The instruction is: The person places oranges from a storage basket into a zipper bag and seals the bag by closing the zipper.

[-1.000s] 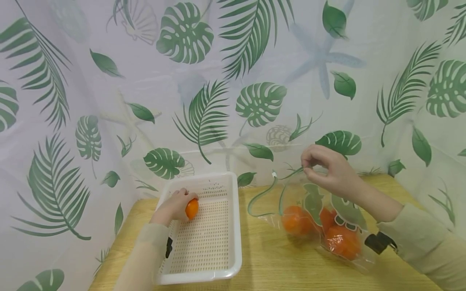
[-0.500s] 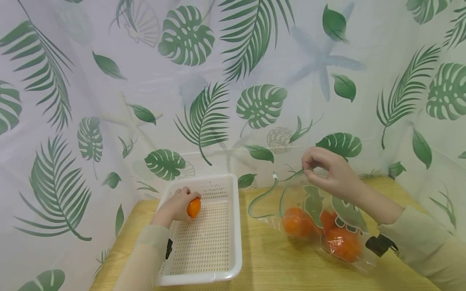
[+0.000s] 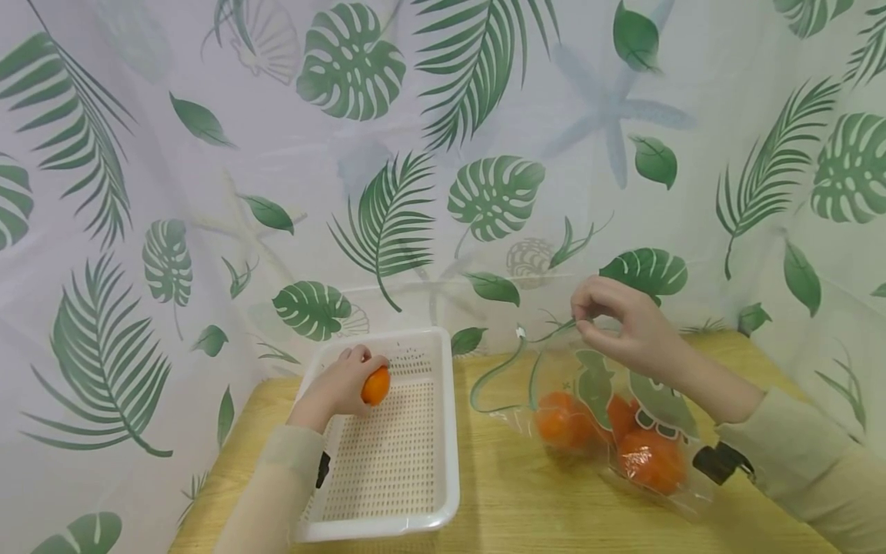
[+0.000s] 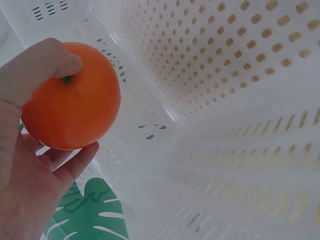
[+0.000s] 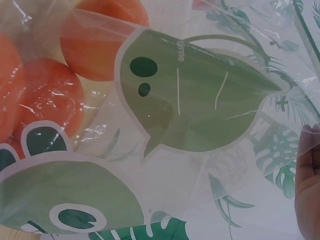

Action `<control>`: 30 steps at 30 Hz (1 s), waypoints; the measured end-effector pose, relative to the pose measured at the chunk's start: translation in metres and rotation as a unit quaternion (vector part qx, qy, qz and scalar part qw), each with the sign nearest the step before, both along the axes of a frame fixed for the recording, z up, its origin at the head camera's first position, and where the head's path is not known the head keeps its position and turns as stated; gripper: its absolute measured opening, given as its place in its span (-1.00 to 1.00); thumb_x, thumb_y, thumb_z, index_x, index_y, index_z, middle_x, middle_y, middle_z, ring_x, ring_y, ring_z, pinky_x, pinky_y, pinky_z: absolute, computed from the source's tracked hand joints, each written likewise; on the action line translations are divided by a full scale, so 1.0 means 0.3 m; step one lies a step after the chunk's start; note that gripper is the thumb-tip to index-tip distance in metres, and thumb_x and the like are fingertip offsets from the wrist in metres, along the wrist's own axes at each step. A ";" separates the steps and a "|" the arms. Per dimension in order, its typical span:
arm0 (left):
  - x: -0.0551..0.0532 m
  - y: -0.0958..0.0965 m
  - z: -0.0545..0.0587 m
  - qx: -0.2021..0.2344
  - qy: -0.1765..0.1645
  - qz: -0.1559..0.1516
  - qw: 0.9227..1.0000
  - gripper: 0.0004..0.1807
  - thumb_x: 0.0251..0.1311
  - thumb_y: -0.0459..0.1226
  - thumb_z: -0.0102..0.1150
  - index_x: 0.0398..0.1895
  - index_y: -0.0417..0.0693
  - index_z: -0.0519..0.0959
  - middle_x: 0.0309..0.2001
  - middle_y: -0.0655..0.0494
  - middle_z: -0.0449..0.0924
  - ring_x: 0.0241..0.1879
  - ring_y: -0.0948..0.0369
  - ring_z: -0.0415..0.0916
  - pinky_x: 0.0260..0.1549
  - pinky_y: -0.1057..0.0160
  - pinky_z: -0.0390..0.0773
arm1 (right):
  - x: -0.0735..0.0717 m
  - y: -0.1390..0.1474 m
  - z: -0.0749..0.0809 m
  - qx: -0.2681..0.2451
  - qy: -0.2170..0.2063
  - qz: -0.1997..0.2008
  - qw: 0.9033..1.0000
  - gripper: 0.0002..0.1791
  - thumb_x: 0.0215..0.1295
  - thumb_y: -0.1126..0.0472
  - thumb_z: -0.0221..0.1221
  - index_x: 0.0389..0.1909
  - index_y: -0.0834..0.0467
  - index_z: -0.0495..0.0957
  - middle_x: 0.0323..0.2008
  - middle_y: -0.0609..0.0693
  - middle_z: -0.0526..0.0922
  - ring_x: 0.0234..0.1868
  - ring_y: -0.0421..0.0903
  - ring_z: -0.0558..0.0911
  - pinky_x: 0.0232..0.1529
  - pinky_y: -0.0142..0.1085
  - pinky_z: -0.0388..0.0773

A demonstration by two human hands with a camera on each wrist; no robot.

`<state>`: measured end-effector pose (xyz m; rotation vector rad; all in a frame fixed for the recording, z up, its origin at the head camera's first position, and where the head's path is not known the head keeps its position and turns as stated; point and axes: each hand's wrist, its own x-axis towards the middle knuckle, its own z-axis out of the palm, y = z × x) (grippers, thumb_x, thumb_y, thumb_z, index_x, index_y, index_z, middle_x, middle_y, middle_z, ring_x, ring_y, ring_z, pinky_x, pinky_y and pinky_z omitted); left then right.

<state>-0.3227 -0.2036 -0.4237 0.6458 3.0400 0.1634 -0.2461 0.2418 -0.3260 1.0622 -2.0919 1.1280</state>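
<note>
My left hand point(image 3: 344, 382) grips an orange point(image 3: 376, 386) over the far left part of a white perforated basket point(image 3: 450, 431). In the left wrist view the thumb lies on top of the orange point(image 4: 80, 105) by its green stem mark, with fingers curled beneath. On the right, my right hand point(image 3: 626, 323) pinches the green-edged rim of a clear plastic bag point(image 3: 554, 362) and holds its mouth up. Several oranges point(image 3: 651, 460) lie in the bag's lower part. Green cartoon prints on the bag fill much of the right wrist view, where the hand point(image 5: 309, 185) shows only at the edge.
Both basket and bag stand on a light wooden table point(image 3: 512, 492). A white curtain point(image 3: 443, 231) printed with green leaves surrounds its back and sides. The bag's green zip edge point(image 3: 477, 392) loops out toward the basket, with a small white slider on it.
My left hand has moved slightly right and up over the basket with the orange in its grip. The right hand and the bag look almost still.
</note>
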 end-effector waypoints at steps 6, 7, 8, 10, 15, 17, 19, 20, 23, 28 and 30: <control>0.010 0.021 0.032 0.003 0.025 -0.030 0.999 -0.16 -0.14 -0.41 0.67 0.31 0.15 0.54 0.19 -0.08 0.44 0.13 -0.04 0.41 0.10 -0.07 0.68 | 0.000 0.003 0.001 0.003 -0.001 -0.005 1.000 -0.68 0.14 0.64 0.18 -0.34 0.12 0.53 -0.29 -0.07 0.56 -0.20 -0.35 0.52 -0.06 -0.66 0.55; 0.011 0.025 0.038 0.003 0.029 -0.036 0.999 -0.16 -0.14 -0.41 0.66 0.31 0.14 0.54 0.19 -0.08 0.44 0.13 -0.05 0.41 0.09 -0.07 0.69 | 0.000 0.004 0.001 0.003 -0.001 -0.005 1.000 -0.68 0.15 0.64 0.18 -0.34 0.13 0.53 -0.28 -0.08 0.55 -0.20 -0.35 0.52 -0.06 -0.66 0.55; 0.012 0.029 0.045 0.003 0.033 -0.041 0.999 -0.16 -0.13 -0.40 0.66 0.31 0.14 0.54 0.19 -0.09 0.44 0.13 -0.05 0.41 0.09 -0.06 0.69 | 0.001 0.004 0.000 0.003 -0.001 -0.005 1.000 -0.68 0.15 0.64 0.18 -0.34 0.13 0.53 -0.28 -0.09 0.55 -0.20 -0.35 0.52 -0.06 -0.66 0.55; 0.015 0.035 0.058 0.003 0.041 -0.053 0.998 -0.18 -0.12 -0.40 0.64 0.31 0.12 0.53 0.19 -0.11 0.43 0.13 -0.05 0.41 0.07 -0.06 0.70 | 0.002 0.005 -0.001 0.001 -0.003 -0.004 1.000 -0.69 0.15 0.64 0.18 -0.35 0.14 0.53 -0.28 -0.10 0.55 -0.20 -0.35 0.52 -0.06 -0.66 0.55; 0.017 0.053 0.087 0.002 0.068 -0.071 0.995 -0.20 -0.11 -0.39 0.60 0.30 0.15 0.52 0.19 -0.13 0.41 0.11 -0.06 0.43 0.00 -0.04 0.72 | 0.004 0.006 -0.002 0.000 -0.007 -0.003 1.000 -0.69 0.15 0.63 0.19 -0.34 0.14 0.53 -0.27 -0.13 0.54 -0.19 -0.34 0.52 -0.05 -0.66 0.55; 0.018 0.062 0.099 0.002 0.073 -0.074 0.995 -0.19 -0.10 -0.39 0.58 0.31 0.18 0.51 0.21 -0.11 0.41 0.12 -0.06 0.43 -0.01 -0.04 0.72 | 0.003 0.006 -0.002 0.001 -0.007 -0.002 1.000 -0.69 0.15 0.63 0.19 -0.34 0.13 0.53 -0.27 -0.13 0.54 -0.19 -0.34 0.52 -0.05 -0.65 0.55; 0.022 0.073 0.111 0.004 0.076 -0.078 0.994 -0.18 -0.10 -0.40 0.57 0.32 0.20 0.51 0.23 -0.10 0.41 0.13 -0.06 0.43 0.01 -0.04 0.73 | 0.002 0.005 -0.002 0.001 -0.006 -0.003 1.000 -0.69 0.15 0.63 0.19 -0.34 0.13 0.53 -0.27 -0.12 0.54 -0.20 -0.34 0.52 -0.05 -0.65 0.55; 0.024 0.079 0.117 0.006 0.076 -0.081 0.994 -0.17 -0.09 -0.41 0.56 0.33 0.21 0.51 0.24 -0.10 0.41 0.14 -0.05 0.43 0.01 -0.04 0.73 | 0.002 0.005 -0.002 0.000 -0.006 -0.003 1.000 -0.69 0.15 0.63 0.19 -0.34 0.13 0.53 -0.27 -0.12 0.54 -0.20 -0.34 0.52 -0.05 -0.65 0.55; 0.035 0.099 0.133 0.010 0.080 -0.093 0.992 -0.17 -0.09 -0.41 0.55 0.34 0.20 0.52 0.25 -0.09 0.41 0.15 -0.05 0.44 0.02 -0.04 0.73 | 0.002 0.005 -0.001 0.001 -0.004 -0.004 1.000 -0.69 0.15 0.63 0.19 -0.34 0.13 0.53 -0.27 -0.11 0.55 -0.20 -0.34 0.52 -0.05 -0.66 0.55; 0.053 0.133 0.157 0.012 0.091 -0.119 0.989 -0.17 -0.09 -0.42 0.55 0.34 0.19 0.52 0.26 -0.11 0.41 0.15 -0.06 0.45 0.01 -0.02 0.74 | 0.003 0.005 -0.003 0.000 -0.005 -0.002 1.000 -0.68 0.14 0.64 0.19 -0.33 0.13 0.53 -0.28 -0.08 0.55 -0.19 -0.34 0.52 -0.05 -0.66 0.55; 0.060 0.148 0.167 0.011 0.096 -0.128 0.987 -0.18 -0.08 -0.41 0.54 0.35 0.19 0.52 0.26 -0.11 0.41 0.16 -0.05 0.44 0.01 0.00 0.73 | 0.003 0.004 -0.003 -0.001 -0.006 -0.002 1.000 -0.67 0.14 0.65 0.18 -0.34 0.13 0.53 -0.28 -0.07 0.55 -0.19 -0.34 0.52 -0.05 -0.66 0.56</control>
